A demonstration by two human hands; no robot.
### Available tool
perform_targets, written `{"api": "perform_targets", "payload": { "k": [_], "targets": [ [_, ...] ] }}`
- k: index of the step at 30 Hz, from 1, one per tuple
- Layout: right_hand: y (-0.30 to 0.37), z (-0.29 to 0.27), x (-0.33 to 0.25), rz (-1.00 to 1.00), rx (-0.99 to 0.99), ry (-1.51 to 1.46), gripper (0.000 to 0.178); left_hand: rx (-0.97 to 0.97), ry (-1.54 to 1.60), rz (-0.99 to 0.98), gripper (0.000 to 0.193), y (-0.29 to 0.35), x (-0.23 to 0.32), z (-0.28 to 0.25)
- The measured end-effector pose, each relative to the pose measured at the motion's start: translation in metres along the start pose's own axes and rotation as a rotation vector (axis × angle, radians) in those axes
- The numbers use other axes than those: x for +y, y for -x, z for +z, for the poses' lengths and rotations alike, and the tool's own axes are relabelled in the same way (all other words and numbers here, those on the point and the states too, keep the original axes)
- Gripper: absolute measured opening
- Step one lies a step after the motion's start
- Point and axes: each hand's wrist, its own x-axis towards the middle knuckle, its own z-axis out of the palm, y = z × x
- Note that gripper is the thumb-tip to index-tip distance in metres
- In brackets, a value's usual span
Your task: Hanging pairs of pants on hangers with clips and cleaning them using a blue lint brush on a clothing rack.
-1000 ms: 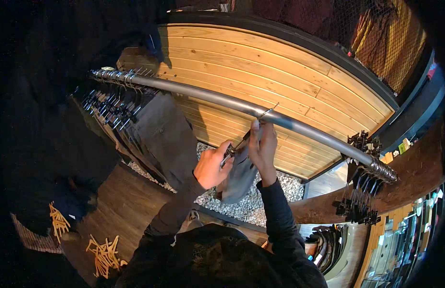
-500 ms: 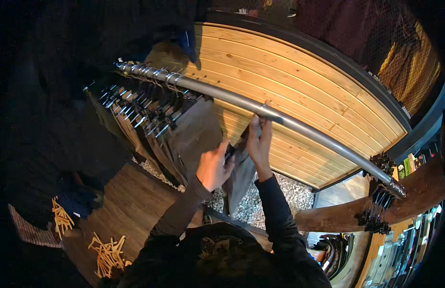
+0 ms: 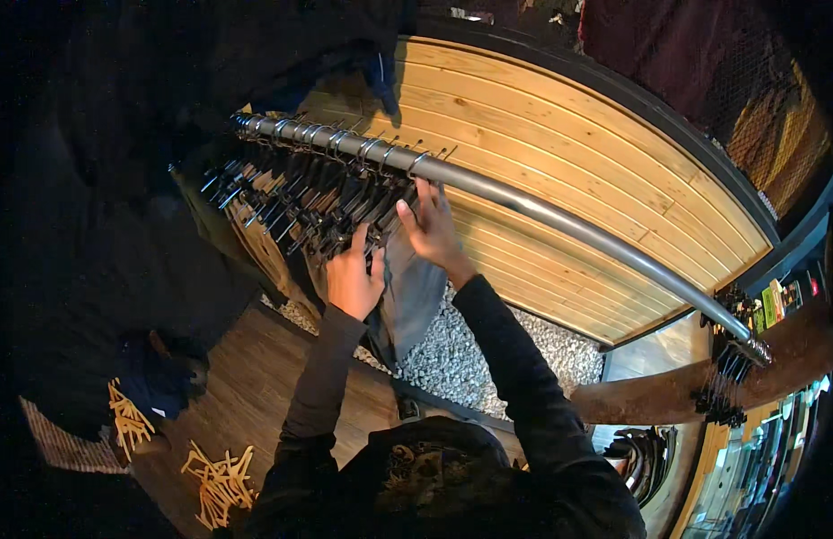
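On the metal rail [image 3: 524, 205] hang dark trousers on clip hangers, packed close at the left. At the right end of this row is a pair of grey trousers [image 3: 412, 301] on a black clip hanger [image 3: 377, 241]. My left hand [image 3: 352, 283] is at that hanger's near end, its thumb and forefinger around the clip. Just under the rail, my right hand [image 3: 434, 235] has its fingers stretched up beside the hook, thumb apart. The middle of the hanger is partly hidden among the others.
Wooden hangers [image 3: 221, 481] lie heaped on the wood floor at lower left. Black clip hangers [image 3: 726, 395] hang at the rail's right end, by a brown curved beam [image 3: 650, 393]. Behind the rail are wooden planks [image 3: 560, 157], with white gravel [image 3: 457, 359] below. Dark garments fill the left.
Both my hands have moved left along the rail with the grey trousers, which now hang against the row. My right hand's fingers have come down slightly from the top of the rail.
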Motion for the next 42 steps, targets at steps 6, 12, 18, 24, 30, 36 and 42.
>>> {"api": "perform_targets", "payload": {
  "k": [6, 12, 18, 24, 30, 36, 42],
  "targets": [
    [0.028, -0.040, 0.022, 0.041, -0.088, 0.052, 0.064, 0.176, -0.095, -0.053, 0.051, 0.011, 0.035, -0.010],
    [0.075, -0.145, -0.002, 0.099, -0.153, 0.184, 0.057, 0.178, -0.002, 0.218, 0.038, 0.018, 0.086, 0.019],
    [0.140, -0.270, -0.047, 0.251, -0.025, 0.469, 0.043, -0.292, 0.410, 0.453, 0.035, 0.046, 0.161, 0.074],
    [0.246, -0.387, -0.083, 0.456, 0.188, 0.648, 0.034, -0.535, 0.573, 0.686, 0.036, 0.092, 0.271, 0.121],
    [0.370, -0.488, -0.107, 0.744, 0.344, 0.738, 0.032, -0.807, 0.691, 0.847, 0.041, 0.164, 0.409, 0.165],
    [0.474, -0.549, -0.128, 1.008, 0.424, 0.896, 0.029, -1.085, 0.754, 1.072, 0.046, 0.236, 0.500, 0.193],
    [0.512, -0.555, -0.170, 1.211, 0.569, 1.021, 0.029, -1.215, 0.785, 1.341, 0.051, 0.270, 0.548, 0.202]
  ]
}}
